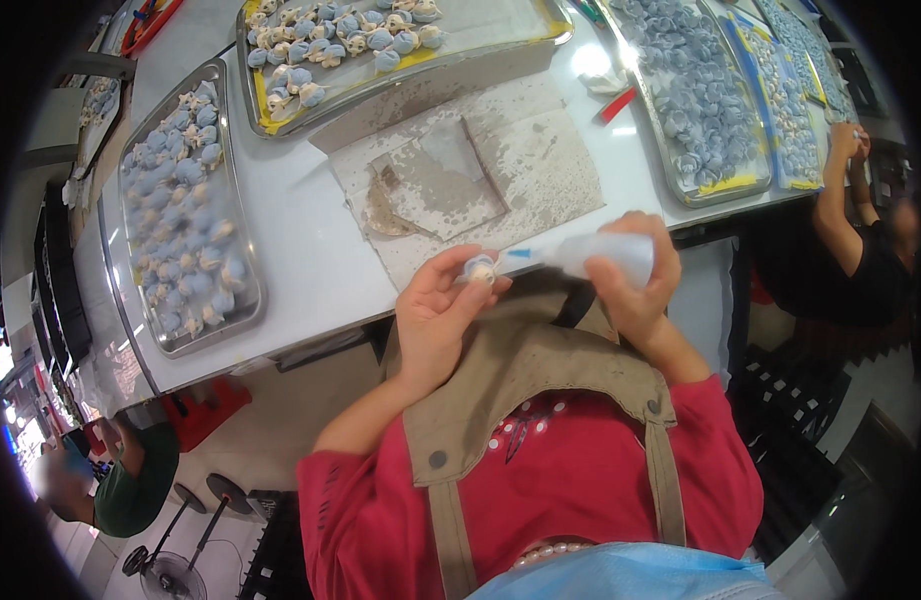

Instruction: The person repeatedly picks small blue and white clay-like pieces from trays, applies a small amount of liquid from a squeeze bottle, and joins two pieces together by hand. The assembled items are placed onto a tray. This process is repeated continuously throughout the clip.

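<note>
My left hand (442,305) pinches a small blue and cream figurine piece (479,270) between thumb and fingers, just past the table's near edge. My right hand (635,280) is wrapped round a white squeeze bottle (602,257), tipped on its side. The bottle's thin blue nozzle (520,254) points left at the figurine piece; whether it touches, I cannot tell. Below both hands is a brown apron over a red shirt.
A stained cardboard sheet (550,150) lies before me. Metal trays of similar pieces stand left (250,310) and behind (400,95); another tray (720,190) holds grey-blue cup-shaped parts. A red-handled tool (617,105) lies nearby. Co-workers sit at right (830,240) and lower left (140,480).
</note>
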A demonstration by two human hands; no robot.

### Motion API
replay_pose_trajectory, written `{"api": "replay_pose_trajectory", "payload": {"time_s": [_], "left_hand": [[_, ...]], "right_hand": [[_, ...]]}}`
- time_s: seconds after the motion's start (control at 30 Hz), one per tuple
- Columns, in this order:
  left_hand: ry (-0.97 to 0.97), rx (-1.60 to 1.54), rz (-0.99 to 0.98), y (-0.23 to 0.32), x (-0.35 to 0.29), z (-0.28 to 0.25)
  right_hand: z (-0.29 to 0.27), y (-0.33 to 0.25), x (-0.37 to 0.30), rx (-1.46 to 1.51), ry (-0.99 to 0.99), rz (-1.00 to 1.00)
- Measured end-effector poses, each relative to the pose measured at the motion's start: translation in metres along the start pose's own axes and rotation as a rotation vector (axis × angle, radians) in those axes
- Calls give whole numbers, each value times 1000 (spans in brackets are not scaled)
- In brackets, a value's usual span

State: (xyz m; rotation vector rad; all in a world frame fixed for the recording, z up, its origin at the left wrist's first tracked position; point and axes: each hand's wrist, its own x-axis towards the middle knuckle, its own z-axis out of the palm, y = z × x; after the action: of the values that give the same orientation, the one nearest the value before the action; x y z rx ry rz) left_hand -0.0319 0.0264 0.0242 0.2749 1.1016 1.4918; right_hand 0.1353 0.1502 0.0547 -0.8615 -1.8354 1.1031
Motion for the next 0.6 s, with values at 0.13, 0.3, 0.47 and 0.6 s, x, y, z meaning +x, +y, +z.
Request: {"api": "replay_pose_trajectory", "payload": {"time_s": [0.13,0.3,0.47,0.6], "left_hand": [[-21,-2,11,-1,2,-3],[-58,-14,21,0,5,-2],[-42,-2,23,1,6,-2],[-44,19,19,-1,8,2]], "right_hand": [[18,19,18,66,156,146],[27,52,49,-192,104,168],[-1,62,68,-499,104,-203],[-64,72,104,-808,219,-187]]}}
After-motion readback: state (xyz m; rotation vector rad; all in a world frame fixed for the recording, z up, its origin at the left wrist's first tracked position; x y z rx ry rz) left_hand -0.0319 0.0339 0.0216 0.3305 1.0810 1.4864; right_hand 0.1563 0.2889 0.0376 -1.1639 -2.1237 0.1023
